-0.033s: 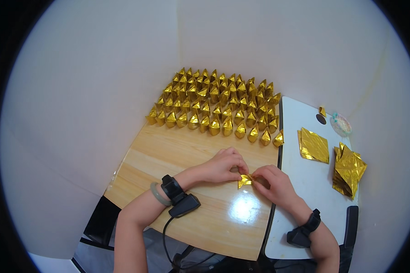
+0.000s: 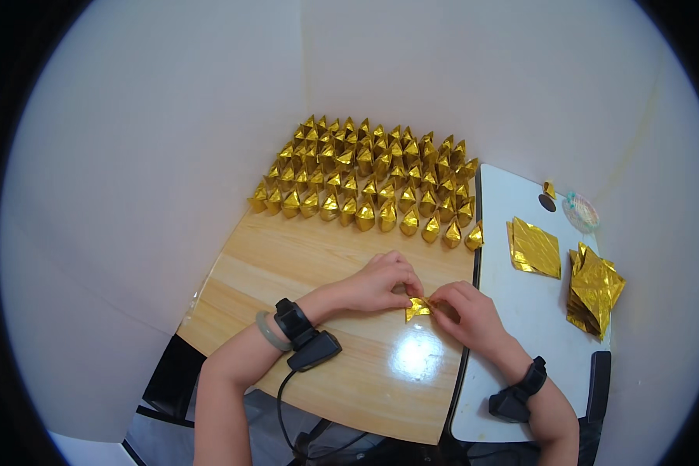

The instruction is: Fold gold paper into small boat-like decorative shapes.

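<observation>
Gold foil [image 2: 417,310] (creased); fingers [image 2: 411,283] pinch both sides.

Reaching in from the lower left with the left arm [image 2: 225,396], bending it rightward and pinching with the left hand [image 2: 379,284], back upward, near the frame's centre. Angling up and leftward from the lower right with the right arm [image 2: 553,415], pinching with the curled right hand [image 2: 474,314] close beside the left.

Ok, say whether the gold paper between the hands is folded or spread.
Folded: the gold paper is small with pointed corners, unlike the flat sheets.
</observation>
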`<control>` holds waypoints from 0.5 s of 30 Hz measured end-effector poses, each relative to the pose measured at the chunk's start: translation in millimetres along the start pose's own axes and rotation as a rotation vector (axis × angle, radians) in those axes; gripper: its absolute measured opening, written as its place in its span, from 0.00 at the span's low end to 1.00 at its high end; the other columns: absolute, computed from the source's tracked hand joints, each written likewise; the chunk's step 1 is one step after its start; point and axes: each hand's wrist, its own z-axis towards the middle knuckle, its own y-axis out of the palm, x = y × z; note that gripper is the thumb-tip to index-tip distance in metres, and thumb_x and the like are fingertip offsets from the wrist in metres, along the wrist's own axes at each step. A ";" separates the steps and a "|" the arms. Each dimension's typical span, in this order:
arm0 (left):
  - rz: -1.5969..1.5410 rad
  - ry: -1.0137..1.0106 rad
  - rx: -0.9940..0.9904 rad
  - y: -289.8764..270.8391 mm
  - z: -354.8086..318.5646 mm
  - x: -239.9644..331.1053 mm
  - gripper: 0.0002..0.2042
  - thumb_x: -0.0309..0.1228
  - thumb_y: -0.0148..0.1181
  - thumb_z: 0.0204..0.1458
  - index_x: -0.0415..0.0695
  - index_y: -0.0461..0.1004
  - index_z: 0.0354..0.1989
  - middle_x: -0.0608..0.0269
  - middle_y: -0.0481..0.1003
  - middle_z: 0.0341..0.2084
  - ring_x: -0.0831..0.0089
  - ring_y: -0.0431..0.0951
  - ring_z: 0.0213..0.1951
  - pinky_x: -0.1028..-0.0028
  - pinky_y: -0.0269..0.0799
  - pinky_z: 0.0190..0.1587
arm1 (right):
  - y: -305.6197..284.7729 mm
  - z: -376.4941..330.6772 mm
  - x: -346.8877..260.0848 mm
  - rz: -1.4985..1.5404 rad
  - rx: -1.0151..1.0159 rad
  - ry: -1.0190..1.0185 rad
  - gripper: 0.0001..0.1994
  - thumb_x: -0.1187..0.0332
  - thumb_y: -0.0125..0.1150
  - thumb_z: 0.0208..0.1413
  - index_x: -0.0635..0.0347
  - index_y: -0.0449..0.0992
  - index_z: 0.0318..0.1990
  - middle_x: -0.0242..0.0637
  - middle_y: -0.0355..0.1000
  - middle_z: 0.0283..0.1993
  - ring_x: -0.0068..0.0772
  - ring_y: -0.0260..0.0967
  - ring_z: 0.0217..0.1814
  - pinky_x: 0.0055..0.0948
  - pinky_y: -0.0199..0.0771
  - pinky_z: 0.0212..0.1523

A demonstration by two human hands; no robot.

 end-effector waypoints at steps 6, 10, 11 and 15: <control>0.013 0.001 0.015 2.5 -0.2 -1.5 0.10 0.29 0.66 0.44 0.49 0.78 0.37 0.71 0.73 0.35 0.68 0.64 0.47 0.68 0.58 0.53 | -1.6 -1.0 2.6 -0.141 0.036 -0.140 0.08 0.75 0.62 0.40 0.57 0.74 0.31 0.33 0.70 0.33 0.35 0.70 0.34 0.30 0.73 0.31; -0.066 -0.040 0.001 1.4 0.0 -1.6 0.10 0.27 0.65 0.46 0.48 0.78 0.38 0.71 0.73 0.35 0.69 0.64 0.47 0.70 0.59 0.53 | -0.3 -1.5 4.1 -0.139 0.070 -0.187 0.07 0.76 0.63 0.39 0.57 0.75 0.29 0.32 0.70 0.31 0.33 0.69 0.33 0.29 0.73 0.31; -0.069 -0.043 0.000 1.5 -0.3 -2.7 0.10 0.27 0.65 0.46 0.48 0.78 0.38 0.71 0.73 0.35 0.69 0.64 0.47 0.70 0.59 0.53 | -0.1 -1.9 4.1 -0.136 0.068 -0.184 0.07 0.76 0.63 0.39 0.57 0.75 0.29 0.32 0.70 0.31 0.33 0.69 0.33 0.29 0.73 0.31; -0.085 -0.015 -0.023 0.2 -0.3 -7.0 0.11 0.27 0.64 0.47 0.47 0.78 0.40 0.71 0.74 0.36 0.69 0.63 0.48 0.70 0.58 0.55 | -0.6 -1.8 2.3 -0.130 0.053 -0.197 0.08 0.75 0.64 0.40 0.57 0.76 0.30 0.32 0.70 0.31 0.33 0.70 0.33 0.29 0.74 0.31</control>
